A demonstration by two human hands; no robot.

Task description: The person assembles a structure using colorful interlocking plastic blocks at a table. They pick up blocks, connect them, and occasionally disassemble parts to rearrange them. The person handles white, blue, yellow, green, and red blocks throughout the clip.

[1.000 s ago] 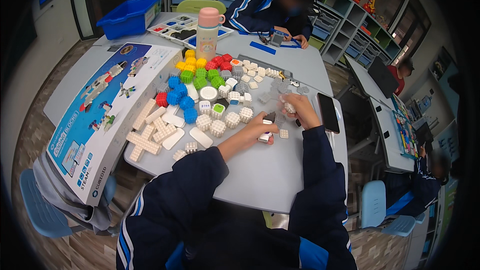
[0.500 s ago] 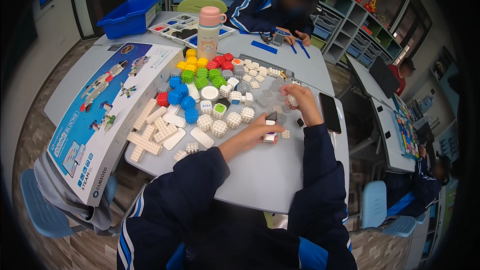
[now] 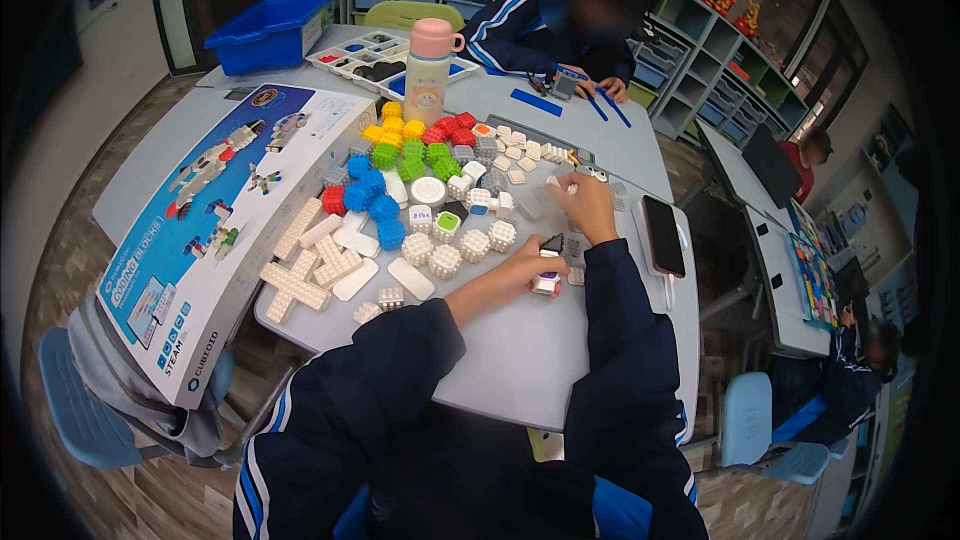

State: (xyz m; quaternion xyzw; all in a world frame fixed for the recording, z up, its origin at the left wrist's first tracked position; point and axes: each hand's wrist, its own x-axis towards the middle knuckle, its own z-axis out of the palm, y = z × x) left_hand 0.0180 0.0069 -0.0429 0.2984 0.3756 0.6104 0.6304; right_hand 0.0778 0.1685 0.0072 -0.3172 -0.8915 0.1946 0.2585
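Observation:
My left hand (image 3: 527, 267) rests on the grey table (image 3: 520, 360), its fingers closed around a small black and white block piece (image 3: 548, 265). My right hand (image 3: 583, 202) reaches further out, fingertips on a small white piece (image 3: 553, 183) beside a clear plastic sheet. Between and left of the hands lie white studded cube blocks (image 3: 458, 248). Beyond them sit blue (image 3: 372, 198), green (image 3: 412, 152), yellow (image 3: 392, 126) and red blocks (image 3: 448, 126), plus flat cream plates (image 3: 312, 258).
A large printed box lid (image 3: 215, 230) covers the table's left side. A pink-capped bottle (image 3: 428, 60) stands at the back, a black phone (image 3: 663, 235) lies to the right. Another person sits across the table; a blue bin (image 3: 272, 28) is far left.
My right hand has stretched a little further forward onto the small white piece. My left hand has stayed on its block piece.

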